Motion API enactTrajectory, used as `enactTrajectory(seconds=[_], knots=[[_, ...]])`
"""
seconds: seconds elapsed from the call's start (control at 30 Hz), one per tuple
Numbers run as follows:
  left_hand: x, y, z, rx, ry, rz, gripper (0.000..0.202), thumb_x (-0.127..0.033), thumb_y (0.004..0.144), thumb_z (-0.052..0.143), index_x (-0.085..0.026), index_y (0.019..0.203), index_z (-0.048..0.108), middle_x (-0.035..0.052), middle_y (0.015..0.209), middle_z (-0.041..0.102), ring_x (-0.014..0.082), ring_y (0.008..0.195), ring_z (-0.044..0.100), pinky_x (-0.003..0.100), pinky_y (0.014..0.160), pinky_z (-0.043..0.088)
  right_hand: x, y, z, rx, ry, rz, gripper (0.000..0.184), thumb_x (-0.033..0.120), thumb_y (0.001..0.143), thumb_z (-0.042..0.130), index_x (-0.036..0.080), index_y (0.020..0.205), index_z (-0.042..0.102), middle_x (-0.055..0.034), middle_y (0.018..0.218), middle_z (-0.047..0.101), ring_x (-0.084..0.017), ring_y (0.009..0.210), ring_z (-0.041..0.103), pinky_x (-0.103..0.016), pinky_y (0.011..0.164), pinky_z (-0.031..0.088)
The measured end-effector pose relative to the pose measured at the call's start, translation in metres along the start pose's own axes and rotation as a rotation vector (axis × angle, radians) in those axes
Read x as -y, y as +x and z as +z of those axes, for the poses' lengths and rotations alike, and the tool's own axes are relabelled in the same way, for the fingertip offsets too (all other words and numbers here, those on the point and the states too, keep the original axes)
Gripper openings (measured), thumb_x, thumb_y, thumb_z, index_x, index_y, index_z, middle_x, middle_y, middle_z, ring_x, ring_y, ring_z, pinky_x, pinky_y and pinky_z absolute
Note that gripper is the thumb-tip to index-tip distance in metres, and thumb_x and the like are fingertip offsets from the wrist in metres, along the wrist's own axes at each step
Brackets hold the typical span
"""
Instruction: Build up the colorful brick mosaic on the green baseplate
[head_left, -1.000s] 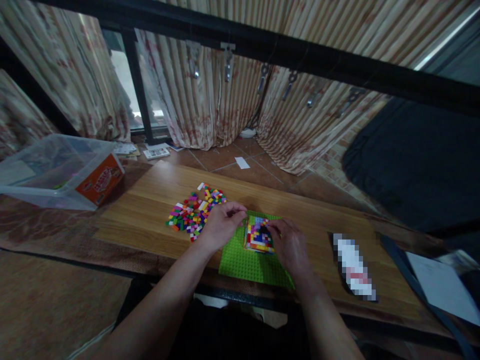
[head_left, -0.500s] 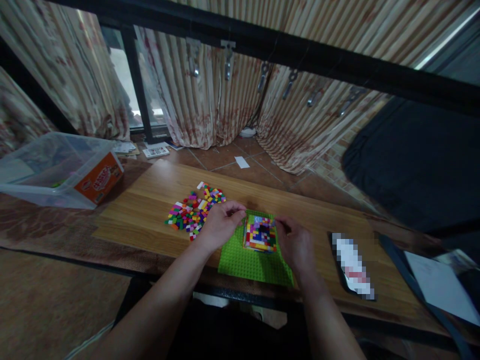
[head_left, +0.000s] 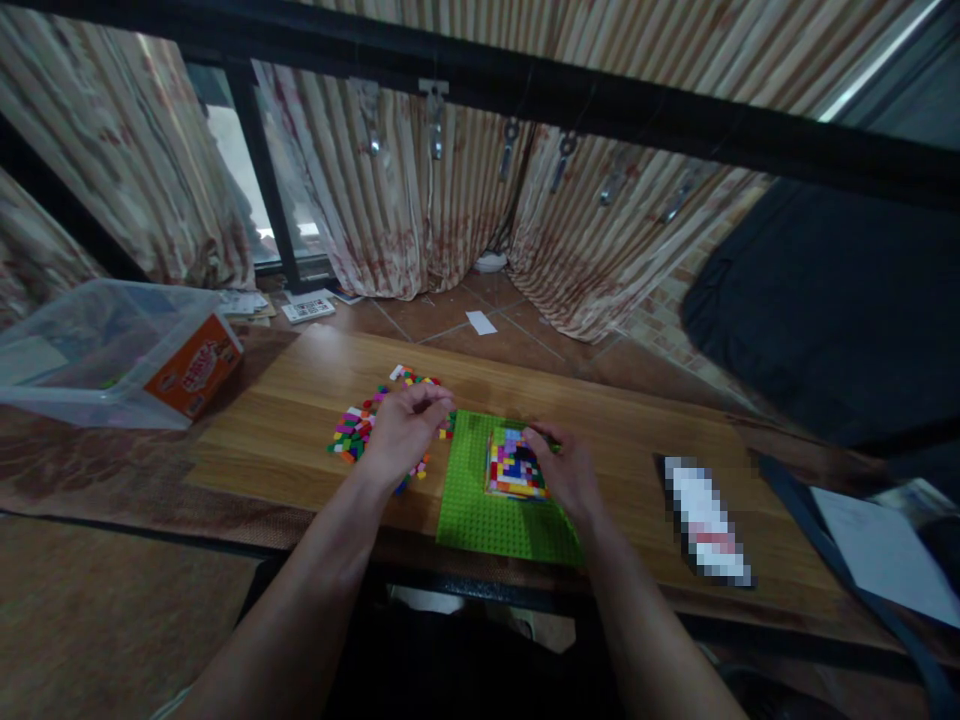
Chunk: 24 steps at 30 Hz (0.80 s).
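Note:
A square, multicoloured build of toy bricks [head_left: 510, 470] stands on a green baseplate [head_left: 472, 530]. My right hand [head_left: 566, 470] is at the build's back right corner, thumb and fingers bent together over its top edge. Whatever those fingertips pinch is too small to make out. Over the pile of loose bricks [head_left: 352, 435], left of the baseplate, hovers my left hand [head_left: 401, 435]. Its thumb and forefinger are pressed together, and anything between them is hidden. Part of the pile is covered by this hand.
The wooden tabletop [head_left: 270, 430] carries all of this. A clear plastic bin [head_left: 97, 390] with an orange label stands at the left end. To the right lies a phone-shaped item [head_left: 705, 520] with a blurred surface, and beyond it a dark strap [head_left: 817, 540] and white paper [head_left: 885, 560].
My left hand has moved left, from the baseplate's back left corner to above the loose bricks. My right hand has shifted left, onto the back right corner of the build.

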<state>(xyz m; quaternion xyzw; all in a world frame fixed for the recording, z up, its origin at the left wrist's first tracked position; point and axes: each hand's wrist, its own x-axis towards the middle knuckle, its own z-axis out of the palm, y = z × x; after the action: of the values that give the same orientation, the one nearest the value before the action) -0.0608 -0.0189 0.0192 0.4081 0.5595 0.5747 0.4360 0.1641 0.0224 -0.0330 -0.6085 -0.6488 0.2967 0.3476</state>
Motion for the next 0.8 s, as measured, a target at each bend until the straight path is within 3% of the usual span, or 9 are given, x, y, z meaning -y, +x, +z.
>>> enactTrajectory(seconds=[0.2, 0.43, 0.53, 0.63, 0.8], knots=[[0.000, 0.000, -0.003, 0.004, -0.014, -0.018, 0.021, -0.031, 0.071, 0.071, -0.014, 0.082, 0.069, 0.0035, 0.078, 0.070, 0.0111, 0.063, 0.060, 0.024, 0.060, 0.048, 0.012, -0.005, 0.000, 0.008, -0.005, 0.036, 0.038, 0.051, 0.080, 0.057, 0.019, 0.090, 0.073, -0.0079, 0.089, 0.074, -0.025, 0.085, 0.066, -0.036, 0.078, 0.046], [-0.001, 0.005, -0.013, -0.048, 0.057, 0.015, 0.021, -0.032, 0.069, 0.069, -0.014, 0.081, 0.069, 0.0010, 0.072, 0.067, 0.0102, 0.059, 0.056, 0.022, 0.058, 0.045, 0.017, -0.009, 0.003, -0.018, -0.031, -0.032, 0.037, 0.049, 0.081, 0.052, 0.018, 0.085, 0.072, -0.0079, 0.085, 0.073, -0.023, 0.079, 0.065, -0.034, 0.074, 0.046], [0.002, 0.011, -0.032, -0.078, 0.259, 0.058, 0.020, -0.031, 0.073, 0.064, -0.014, 0.081, 0.070, 0.0009, 0.069, 0.067, 0.0118, 0.061, 0.057, 0.022, 0.058, 0.043, 0.013, -0.009, 0.002, 0.009, 0.030, 0.003, 0.039, 0.052, 0.081, 0.053, 0.019, 0.087, 0.072, -0.0068, 0.085, 0.073, -0.022, 0.078, 0.065, -0.033, 0.073, 0.046], [0.003, 0.015, -0.052, -0.129, 0.627, 0.066, 0.020, -0.028, 0.078, 0.057, -0.014, 0.082, 0.072, 0.0031, 0.073, 0.070, 0.0158, 0.067, 0.061, 0.024, 0.062, 0.044, 0.009, -0.007, -0.001, 0.045, 0.070, 0.021, 0.045, 0.056, 0.081, 0.052, 0.018, 0.089, 0.073, -0.0064, 0.084, 0.074, -0.023, 0.079, 0.065, -0.033, 0.073, 0.046], [0.002, 0.015, -0.065, -0.104, 1.092, -0.041, 0.028, -0.022, 0.082, 0.052, -0.018, 0.098, 0.074, 0.0077, 0.091, 0.075, 0.0228, 0.085, 0.067, 0.029, 0.072, 0.048, 0.014, -0.007, -0.011, -0.083, 0.098, 0.060, 0.056, 0.063, 0.085, 0.043, 0.015, 0.085, 0.073, -0.0062, 0.074, 0.071, -0.025, 0.075, 0.064, -0.032, 0.066, 0.044]])
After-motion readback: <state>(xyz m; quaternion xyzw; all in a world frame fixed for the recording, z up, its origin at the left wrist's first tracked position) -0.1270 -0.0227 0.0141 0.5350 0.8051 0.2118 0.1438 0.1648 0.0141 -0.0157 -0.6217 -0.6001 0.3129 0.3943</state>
